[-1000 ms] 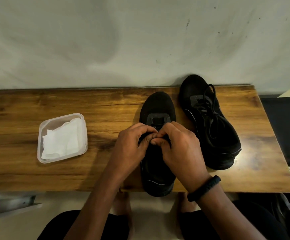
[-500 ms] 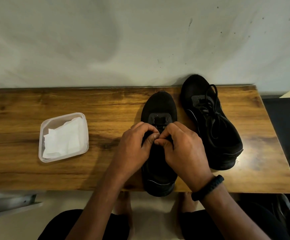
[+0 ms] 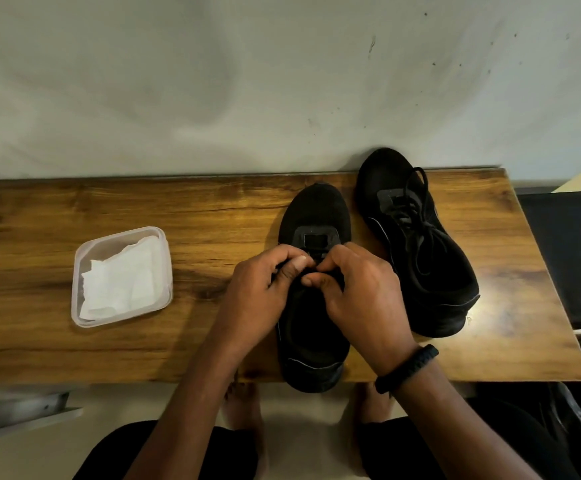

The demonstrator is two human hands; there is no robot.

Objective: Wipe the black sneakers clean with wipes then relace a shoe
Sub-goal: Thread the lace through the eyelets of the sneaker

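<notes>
Wood tabletop (image 3: 74, 348), pale wall (image 3: 213, 81) behind. Near sneaker (image 3: 313, 213) heel toward person for lacing access. Left hand (image 3: 258, 299) and right hand (image 3: 365, 299): each grip closed, pinching lace (image 3: 321, 255) at eyelets. Laced sneaker (image 3: 420, 258) and wipes (image 3: 122, 282) parked aside.

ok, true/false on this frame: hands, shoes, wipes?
1. The left hand and right hand both pinch the lace on the nearer sneaker. True.
2. The wipes lie loose on the table. False: the wipes sit in a clear tub on the table.
3. The farther sneaker is laced. True.
4. The black wristband is on the left wrist. False: the wristband is on the right wrist.
</notes>
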